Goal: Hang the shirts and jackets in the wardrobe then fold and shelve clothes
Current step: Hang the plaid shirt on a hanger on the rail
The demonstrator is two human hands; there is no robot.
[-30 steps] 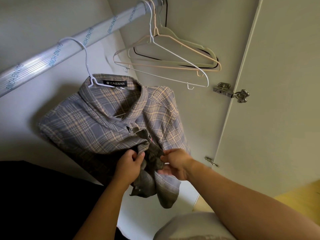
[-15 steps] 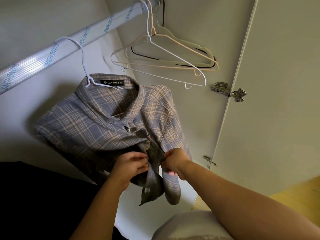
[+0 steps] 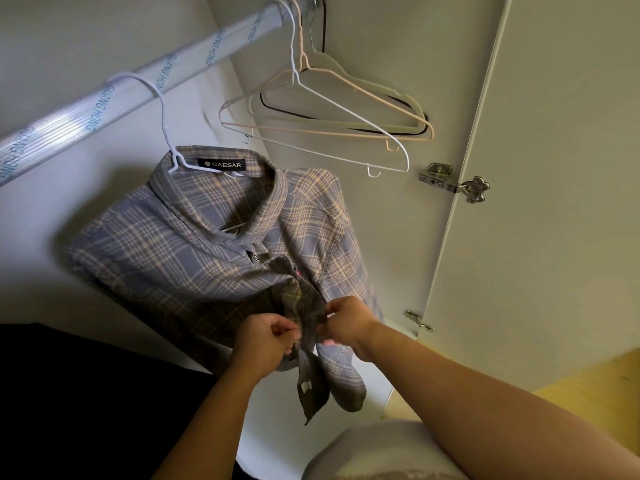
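Head view hides the spot where left grip [image 3: 265, 344] and right grip [image 3: 346, 325] meet; both, curled, pinch front edges of the grey-blue plaid shirt [image 3: 194, 258], which hangs on a white hanger [image 3: 167, 131] from the rail [image 3: 86, 116]

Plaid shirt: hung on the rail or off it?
Hung: shirt on white hanger hooked over rail; left hand and right hand pinch its front.
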